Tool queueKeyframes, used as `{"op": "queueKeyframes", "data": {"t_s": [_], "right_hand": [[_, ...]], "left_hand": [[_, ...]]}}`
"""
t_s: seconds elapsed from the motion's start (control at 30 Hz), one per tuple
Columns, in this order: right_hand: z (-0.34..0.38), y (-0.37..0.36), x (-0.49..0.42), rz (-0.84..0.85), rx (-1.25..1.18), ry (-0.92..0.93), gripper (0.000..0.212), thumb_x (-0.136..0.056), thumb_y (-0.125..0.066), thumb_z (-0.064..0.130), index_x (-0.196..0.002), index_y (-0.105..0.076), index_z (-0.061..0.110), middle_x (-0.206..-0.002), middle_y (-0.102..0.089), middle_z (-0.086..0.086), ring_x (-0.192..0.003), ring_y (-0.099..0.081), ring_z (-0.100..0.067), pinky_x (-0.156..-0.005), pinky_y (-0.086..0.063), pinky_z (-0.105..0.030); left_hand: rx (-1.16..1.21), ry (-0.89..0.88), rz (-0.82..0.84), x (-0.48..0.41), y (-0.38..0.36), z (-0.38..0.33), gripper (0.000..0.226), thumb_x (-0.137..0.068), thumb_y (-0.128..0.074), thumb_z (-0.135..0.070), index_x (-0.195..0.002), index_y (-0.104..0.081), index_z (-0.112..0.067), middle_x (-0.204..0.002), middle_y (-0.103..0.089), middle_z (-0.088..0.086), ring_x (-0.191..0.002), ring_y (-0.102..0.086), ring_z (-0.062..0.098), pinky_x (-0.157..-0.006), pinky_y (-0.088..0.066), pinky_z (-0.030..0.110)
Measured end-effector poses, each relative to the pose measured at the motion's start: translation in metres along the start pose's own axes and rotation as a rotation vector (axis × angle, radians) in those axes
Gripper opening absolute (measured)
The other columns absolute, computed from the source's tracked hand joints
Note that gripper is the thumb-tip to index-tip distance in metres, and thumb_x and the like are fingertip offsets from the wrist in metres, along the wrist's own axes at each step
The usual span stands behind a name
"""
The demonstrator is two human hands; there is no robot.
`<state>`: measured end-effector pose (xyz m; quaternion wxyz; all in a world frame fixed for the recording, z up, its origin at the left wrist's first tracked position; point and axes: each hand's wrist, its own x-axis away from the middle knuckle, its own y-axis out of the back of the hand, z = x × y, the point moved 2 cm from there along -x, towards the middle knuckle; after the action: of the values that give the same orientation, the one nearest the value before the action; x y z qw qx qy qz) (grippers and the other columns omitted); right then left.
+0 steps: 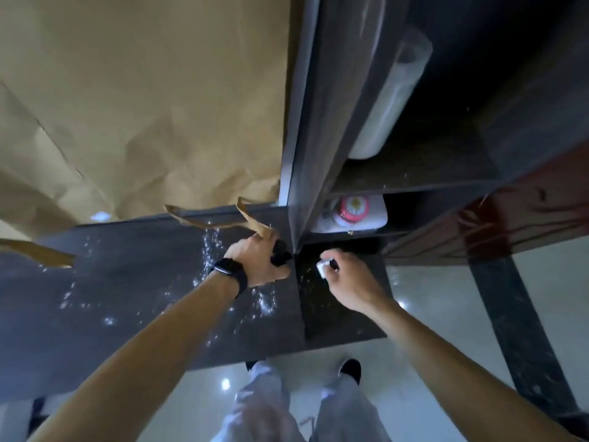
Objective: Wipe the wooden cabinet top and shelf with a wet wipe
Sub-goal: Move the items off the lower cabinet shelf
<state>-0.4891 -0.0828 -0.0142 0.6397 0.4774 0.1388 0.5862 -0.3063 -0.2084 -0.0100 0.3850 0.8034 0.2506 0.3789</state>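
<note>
The dark wooden cabinet top [134, 298] spreads across the left and carries scattered water droplets. My left hand [258, 263], with a black watch on its wrist, is closed on a small black object [280, 256] at the top's right end and touches a paper bag handle [255, 226]. To the right, a lower dark shelf surface [344, 317] lies beside the upright panel. Above that shelf, my right hand [347, 282] pinches a small white object [321, 268]; whether it is a folded wipe is unclear.
A large brown paper bag [143, 106] stands on the cabinet top at the back left. Open compartments at the right hold a white jug with a pink cap [353, 212] and a pale container [392, 100]. Glossy floor tiles [446, 298] and my legs show below.
</note>
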Motion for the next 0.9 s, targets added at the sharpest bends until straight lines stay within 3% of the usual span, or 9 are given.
{"op": "queueKeyframes", "data": {"t_s": [0.07, 0.17, 0.3, 0.4, 0.53, 0.7, 0.9], "right_hand": [[-0.037, 0.020, 0.010, -0.069, -0.028, -0.074, 0.029, -0.099, -0.047, 0.027, -0.127, -0.055, 0.023, -0.122, -0.061, -0.011, -0.109, -0.061, -0.026, -0.093, -0.047, -0.035], [-0.090, 0.055, 0.021, -0.205, -0.101, -0.169, 0.030, -0.100, -0.050, 0.027, -0.129, -0.055, 0.022, -0.125, -0.059, -0.012, -0.106, -0.062, -0.026, -0.090, -0.050, -0.036], [-0.134, 0.106, 0.012, -0.411, -0.101, -0.160, 0.032, -0.100, -0.052, 0.027, -0.129, -0.052, 0.014, -0.120, -0.059, -0.015, -0.102, -0.060, -0.033, -0.081, -0.044, -0.034], [-0.146, 0.127, 0.002, -0.404, -0.074, -0.072, 0.026, -0.099, -0.052, 0.022, -0.122, -0.051, 0.010, -0.113, -0.057, -0.016, -0.096, -0.059, -0.038, -0.077, -0.048, -0.041], [-0.161, 0.137, -0.003, -0.345, -0.056, -0.017, 0.026, -0.098, -0.049, 0.017, -0.123, -0.050, 0.011, -0.117, -0.056, -0.013, -0.100, -0.059, -0.033, -0.076, -0.048, -0.039], [-0.173, 0.147, -0.004, -0.336, -0.116, 0.008, 0.027, -0.099, -0.046, 0.023, -0.125, -0.048, 0.017, -0.116, -0.055, -0.009, -0.094, -0.059, -0.027, -0.075, -0.045, -0.034], [-0.199, 0.148, 0.007, -0.326, -0.179, -0.031, 0.026, -0.100, -0.046, 0.025, -0.126, -0.050, 0.019, -0.120, -0.051, -0.008, -0.089, -0.062, -0.031, -0.069, -0.036, -0.027]], "left_hand": [[-0.066, -0.097, 0.049, 0.011, -0.009, -0.029, 0.053, -0.064, -0.057, -0.065, -0.102, -0.039, -0.033, -0.101, -0.059, 0.001, -0.088, -0.065, 0.034, -0.066, -0.045, 0.032], [-0.197, -0.179, 0.133, 0.013, -0.038, -0.083, 0.060, -0.068, -0.058, -0.065, -0.113, -0.041, -0.028, -0.107, -0.059, 0.001, -0.093, -0.065, 0.033, -0.071, -0.050, 0.035], [-0.226, -0.172, 0.014, -0.014, -0.059, -0.167, 0.058, -0.079, -0.058, -0.057, -0.123, -0.038, -0.023, -0.112, -0.057, 0.003, -0.100, -0.063, 0.032, -0.070, -0.049, 0.038], [-0.271, -0.194, -0.170, -0.039, -0.063, -0.221, 0.060, -0.081, -0.058, -0.058, -0.125, -0.040, -0.021, -0.119, -0.061, 0.003, -0.115, -0.056, 0.028, -0.078, -0.047, 0.039], [-0.378, -0.201, -0.337, -0.067, -0.051, -0.266, 0.061, -0.079, -0.060, -0.058, -0.122, -0.047, -0.017, -0.107, -0.068, 0.005, -0.117, -0.052, 0.029, -0.089, -0.042, 0.041], [-0.433, -0.078, -0.342, -0.103, -0.034, -0.275, 0.061, -0.084, -0.061, -0.053, -0.129, -0.046, -0.015, -0.116, -0.067, 0.010, -0.125, -0.051, 0.031, -0.099, -0.039, 0.043], [-0.532, 0.014, -0.204, -0.133, -0.043, -0.272, 0.068, -0.090, -0.058, -0.052, -0.144, -0.035, -0.017, -0.137, -0.055, 0.015, -0.133, -0.043, 0.032, -0.105, -0.032, 0.042]]}}
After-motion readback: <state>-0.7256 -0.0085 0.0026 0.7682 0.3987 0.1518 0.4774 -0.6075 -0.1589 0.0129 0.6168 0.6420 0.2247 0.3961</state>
